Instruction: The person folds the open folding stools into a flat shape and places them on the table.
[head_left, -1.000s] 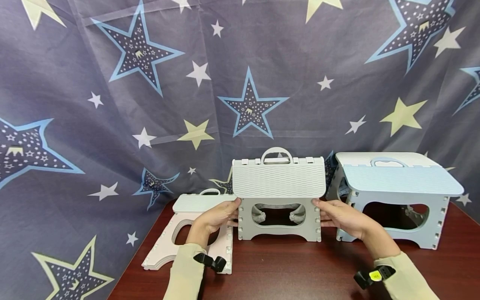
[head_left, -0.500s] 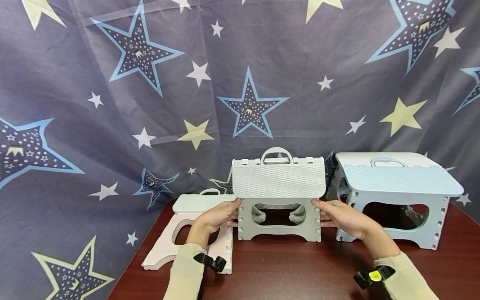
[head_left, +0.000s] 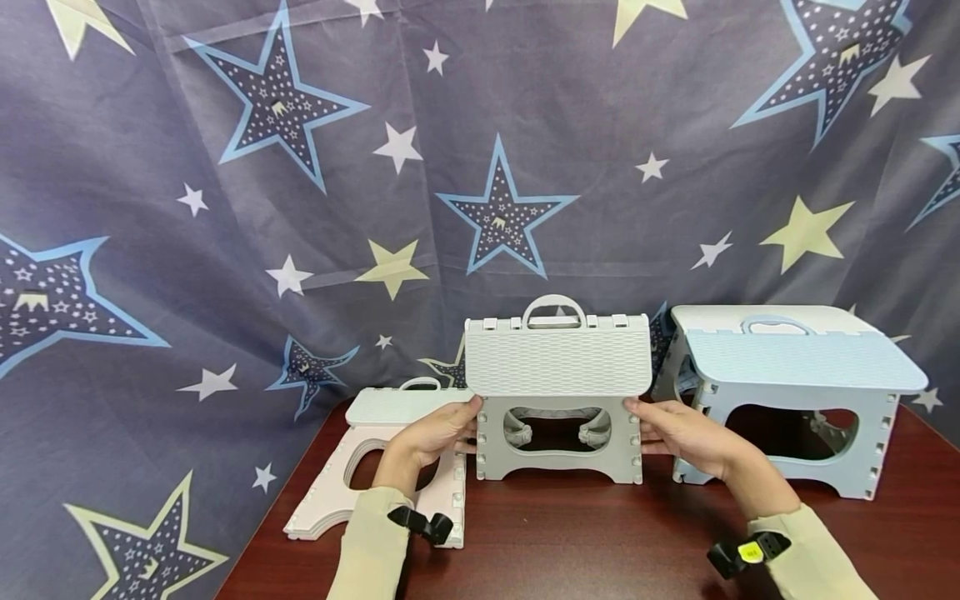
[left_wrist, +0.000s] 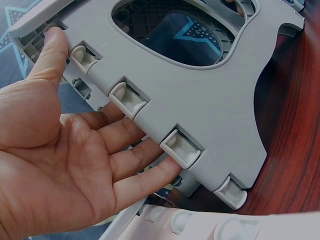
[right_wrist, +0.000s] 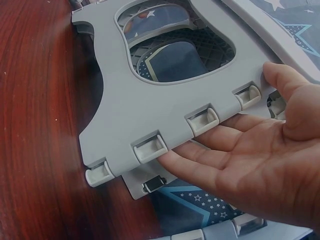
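A grey folding stool (head_left: 558, 358) stands partly unfolded on the table in the head view, its looped handle at the top back. My left hand (head_left: 435, 433) grips its left side edge, with the thumb on the front leg panel (left_wrist: 200, 90) and the fingers behind the hinged edge in the left wrist view. On the opposite side my right hand (head_left: 690, 433) holds the right edge the same way. In the right wrist view that thumb lies on the panel near the seat, and the fingers (right_wrist: 195, 160) reach behind the hinges.
A pink folding stool (head_left: 337, 492) with a pale green top lies folded at the left, behind my left forearm. To the right stands an unfolded blue stool (head_left: 802, 358) with a white rear half. The dark red table (head_left: 555, 542) meets a star-patterned cloth (head_left: 600, 208) behind.
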